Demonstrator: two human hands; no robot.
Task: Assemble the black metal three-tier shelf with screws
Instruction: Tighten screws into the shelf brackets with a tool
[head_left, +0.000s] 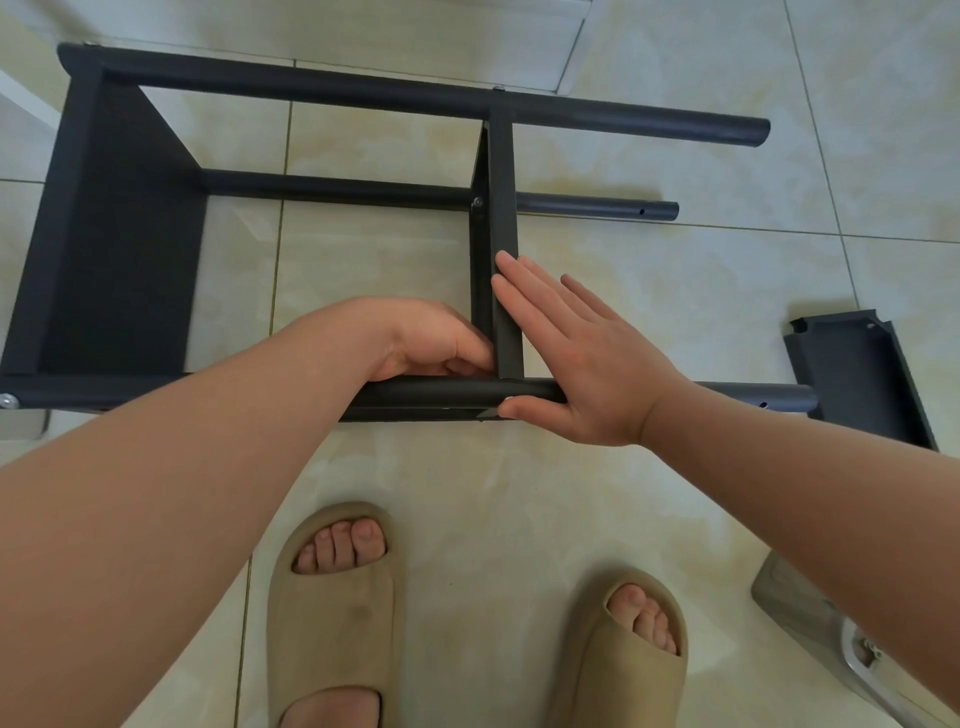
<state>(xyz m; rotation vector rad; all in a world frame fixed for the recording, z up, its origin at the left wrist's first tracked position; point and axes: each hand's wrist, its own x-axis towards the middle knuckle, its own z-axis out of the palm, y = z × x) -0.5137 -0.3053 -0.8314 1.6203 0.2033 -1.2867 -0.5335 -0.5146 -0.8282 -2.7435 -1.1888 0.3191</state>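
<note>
The black shelf frame (363, 93) lies on its side on the tiled floor (675, 270) before me, its end tier (119, 234) at the far left. My left hand (431, 343) is curled into the corner where the middle tier (501, 208) meets the near tube (441, 392); I cannot tell whether it pinches anything. My right hand (571, 358) lies spread flat against that tier's right face, thumb on the tube. A loose tier (857, 374) sits just beside the tube's right end.

Bright, diffuse light. Soft, faint shadows on the floor (701, 270). Slight sheen on tiles. Focus sharp. Wide-angle distortion: the shelf (363, 96) bows toward the edges.
</note>
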